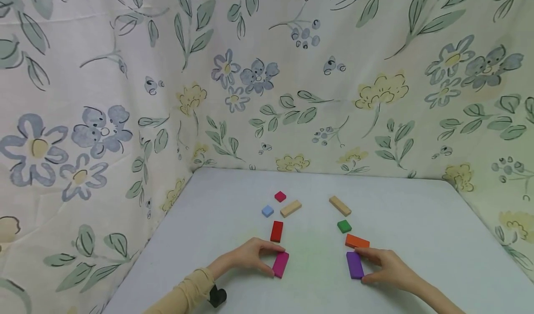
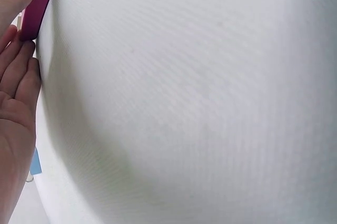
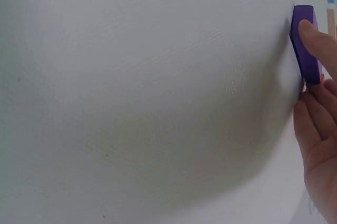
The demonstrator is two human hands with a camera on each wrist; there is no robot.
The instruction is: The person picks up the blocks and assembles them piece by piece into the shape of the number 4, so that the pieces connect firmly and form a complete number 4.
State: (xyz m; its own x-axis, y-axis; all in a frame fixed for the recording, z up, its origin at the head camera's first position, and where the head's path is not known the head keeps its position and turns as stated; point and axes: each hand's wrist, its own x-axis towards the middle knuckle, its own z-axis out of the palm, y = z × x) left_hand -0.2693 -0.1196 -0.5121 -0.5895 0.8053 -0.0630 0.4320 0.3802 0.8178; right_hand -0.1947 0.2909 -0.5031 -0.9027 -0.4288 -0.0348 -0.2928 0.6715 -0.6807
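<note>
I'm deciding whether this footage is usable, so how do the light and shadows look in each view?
Head view: soft light, no harsh glare, faint shadows near the left hand and right hand; left wrist view: a broad, soft-edged shadow curves across the white tabletop; right wrist view: greyer and dimmer, with a wide, soft-edged shadow beside the purple block.

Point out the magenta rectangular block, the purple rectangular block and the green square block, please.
Magenta rectangular block (image 1: 281, 264), head view, on its upper face.
Purple rectangular block (image 1: 355, 265), head view, on its upper face.
Green square block (image 1: 344, 225), head view, on its upper face.
</note>
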